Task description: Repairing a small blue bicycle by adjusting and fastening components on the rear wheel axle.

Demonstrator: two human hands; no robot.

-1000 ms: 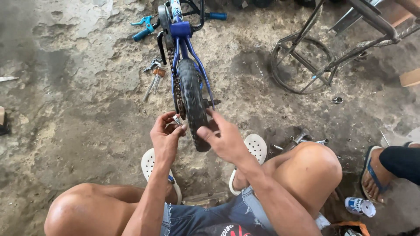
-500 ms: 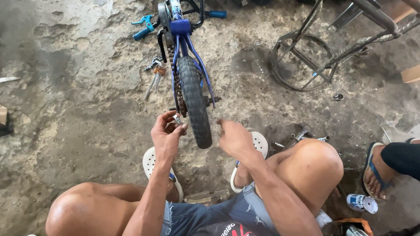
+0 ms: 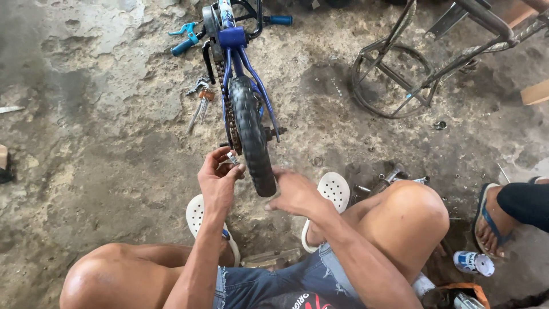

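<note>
Far to the left, on the cracked grey concrete floor (image 3: 86,131), a small pale object lies by itself near the edge. Further in, a scatter of metal hand tools with reddish grips (image 3: 199,100) rests just beside the chain side of a small blue-framed bicycle (image 3: 235,54), which stands upside down with its blue handlebar grips (image 3: 184,44) on the ground. Its black knobbly rear tyre (image 3: 251,134) points toward the squatting person. The left hand (image 3: 219,177) is up at the wheel's axle on the chain side, fingers pinched together on a small silvery metal part (image 3: 233,158) that sits against the hub; I cannot tell exactly what the part is. The right hand (image 3: 297,193) lies just right of the tyre's near end, fingers loosely spread and touching the rubber, holding nothing. White perforated sandals (image 3: 334,189) sit under the person's feet. Right of the knee, a few metal tools (image 3: 394,174) lie on the floor. Beyond them is a rusty bare metal wheel rim and frame (image 3: 394,74), and at the far right another person's foot in a blue flip-flop (image 3: 493,220), with a small white and blue can (image 3: 473,263) near it.
</note>
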